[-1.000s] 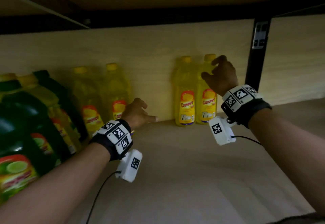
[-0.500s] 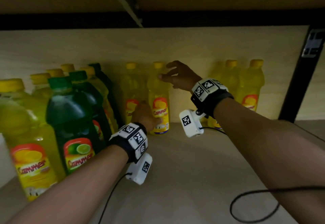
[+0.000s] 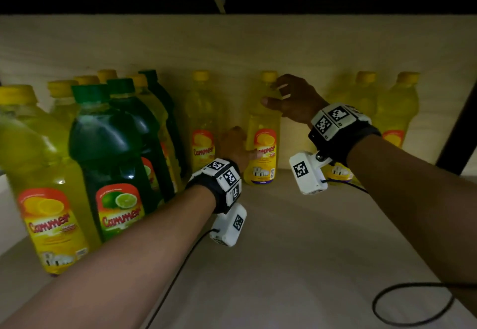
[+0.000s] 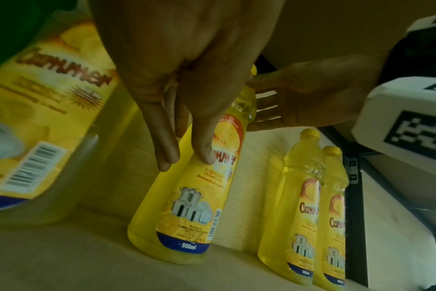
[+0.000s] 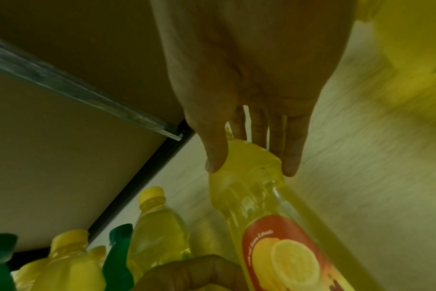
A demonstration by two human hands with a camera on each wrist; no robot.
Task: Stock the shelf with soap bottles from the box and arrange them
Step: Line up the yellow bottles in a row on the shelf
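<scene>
Currently a lemon dish-soap bottle (image 3: 262,145) is held upright at the back of the shelf (image 3: 284,238), its shoulder pinched by the right hand (image 3: 291,101), its label touched by straight fingers of the left hand (image 3: 233,145). It is best slid low toward the neighbouring yellow bottle (image 3: 202,127), label forward.

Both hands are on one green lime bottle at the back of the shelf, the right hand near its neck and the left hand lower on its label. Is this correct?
Not quite: the bottle is yellow lemon, not green lime, as the left wrist view shows. The rest holds: right hand at the neck, left hand on the label.
</scene>
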